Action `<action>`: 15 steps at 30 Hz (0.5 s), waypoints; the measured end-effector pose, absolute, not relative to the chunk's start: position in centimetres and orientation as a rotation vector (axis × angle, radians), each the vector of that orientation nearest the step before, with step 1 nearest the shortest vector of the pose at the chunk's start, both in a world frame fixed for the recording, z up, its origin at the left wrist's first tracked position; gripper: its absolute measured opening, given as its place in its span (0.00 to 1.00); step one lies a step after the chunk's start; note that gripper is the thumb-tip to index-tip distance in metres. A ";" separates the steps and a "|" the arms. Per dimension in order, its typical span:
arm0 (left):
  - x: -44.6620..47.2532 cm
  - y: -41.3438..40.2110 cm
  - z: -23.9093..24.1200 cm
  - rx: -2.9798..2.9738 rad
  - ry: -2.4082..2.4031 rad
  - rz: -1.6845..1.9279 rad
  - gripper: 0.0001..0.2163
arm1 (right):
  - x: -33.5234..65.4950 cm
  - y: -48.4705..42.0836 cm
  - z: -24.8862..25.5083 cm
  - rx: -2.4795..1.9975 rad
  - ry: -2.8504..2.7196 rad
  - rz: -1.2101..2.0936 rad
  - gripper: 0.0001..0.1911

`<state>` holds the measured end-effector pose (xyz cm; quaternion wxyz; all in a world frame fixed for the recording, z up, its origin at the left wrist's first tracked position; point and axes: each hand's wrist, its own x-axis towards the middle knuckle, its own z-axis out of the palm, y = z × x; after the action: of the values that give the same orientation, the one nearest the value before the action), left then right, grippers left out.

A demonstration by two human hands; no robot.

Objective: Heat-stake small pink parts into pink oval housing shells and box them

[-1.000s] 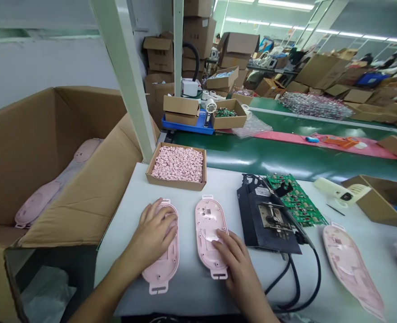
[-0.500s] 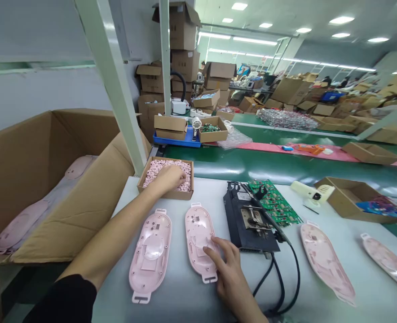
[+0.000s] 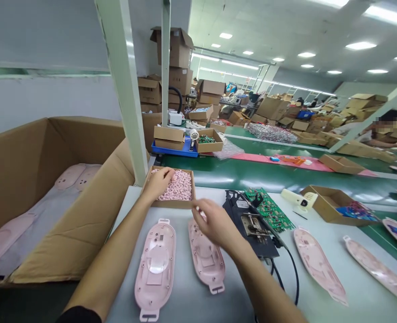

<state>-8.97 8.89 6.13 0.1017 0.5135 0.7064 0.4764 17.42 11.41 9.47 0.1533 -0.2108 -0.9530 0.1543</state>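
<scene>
My left hand (image 3: pixel 158 184) is over the left side of a small cardboard box (image 3: pixel 171 204) filled with tiny pink parts (image 3: pixel 180 186). Its fingers are bent together at the parts; what is between the fingertips is hidden. My right hand (image 3: pixel 215 222) hovers above the upper end of a pink oval plastic shell (image 3: pixel 207 260), thumb and fingers pinched close to the box's front right corner. Anything in that pinch is too small to make out. To the left of this shell lies a second pink shell (image 3: pixel 155 269), inner side up, with neither hand touching it.
A black metal device (image 3: pixel 250 229) with cables stands right of my right hand, by green circuit boards (image 3: pixel 269 211). More pink shells (image 3: pixel 318 262) lie farther right. A big carton (image 3: pixel 80 215) borders the left, beside a metal post (image 3: pixel 131 98). Behind runs a green conveyor (image 3: pixel 212 172).
My right hand has lifted from the right-hand shell and moved up toward the small box, its fingers now pinched. My left hand has shifted to the box's left side. The view has turned slightly.
</scene>
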 end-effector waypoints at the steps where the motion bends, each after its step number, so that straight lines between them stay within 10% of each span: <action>1: -9.2 8.6 6.1 1.513 2.085 1.424 0.17 | 15.1 12.7 10.1 -0.713 -2.857 0.330 0.17; 15: -8.9 7.3 6.1 1.476 2.046 1.509 0.11 | 6.2 17.0 9.0 -0.858 -3.293 0.045 0.12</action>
<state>-8.91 7.35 6.07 0.1008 0.4997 0.6923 0.5107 6.16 17.05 9.01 -0.1303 -0.2499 -0.9594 0.0131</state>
